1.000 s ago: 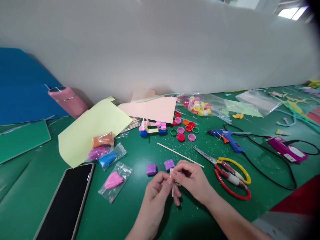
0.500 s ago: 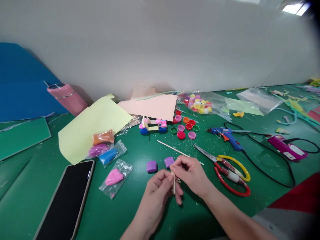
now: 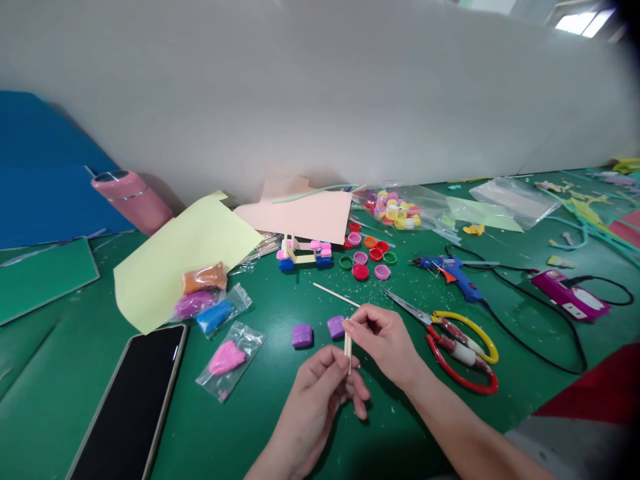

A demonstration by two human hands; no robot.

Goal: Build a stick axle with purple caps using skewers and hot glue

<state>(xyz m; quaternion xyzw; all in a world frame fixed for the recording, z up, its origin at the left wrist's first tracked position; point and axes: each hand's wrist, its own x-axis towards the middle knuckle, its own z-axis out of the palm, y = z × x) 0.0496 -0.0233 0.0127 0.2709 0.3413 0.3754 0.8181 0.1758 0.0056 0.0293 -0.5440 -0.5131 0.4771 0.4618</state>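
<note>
You've got the short sticks [image 3: 349, 350] up between both hands, just on the near side of the right-hand purple block [image 3: 337, 327] and above the green table [image 3: 240, 433]. Looks like 2 or more side by side; exact no. is hard to tell.

Your L hand [image 3: 325, 387] is part-closed: thumb & index pinch the near part of the sticks, other fingers loosely curled, w/ gaps. Your R hand [image 3: 383, 337] has thumb & fingertips nearly together on the far end, rest folded in. Prob. the 2-point hold is there to line the sticks up & stop them fanning out; pinching near the ends leaves the middle in plain view.

Long axis: runs approx. near–far, near end a touch to the right. Far end's under your R fingertips, near end shows by your L thumb. Can't tell how much they tilt off the table.

The loose long stick [image 3: 334, 293] lies flat beyond, slanting from far left to near right, its near end hidden behind your R hand. Scissors [image 3: 434, 324] lie to the right, tips far left, handles near right, prob. so you can grab them quickly. Glue gun [image 3: 453, 272] is farther off, nozzle left, prob. so the hot end's clear of your R arm.
</note>
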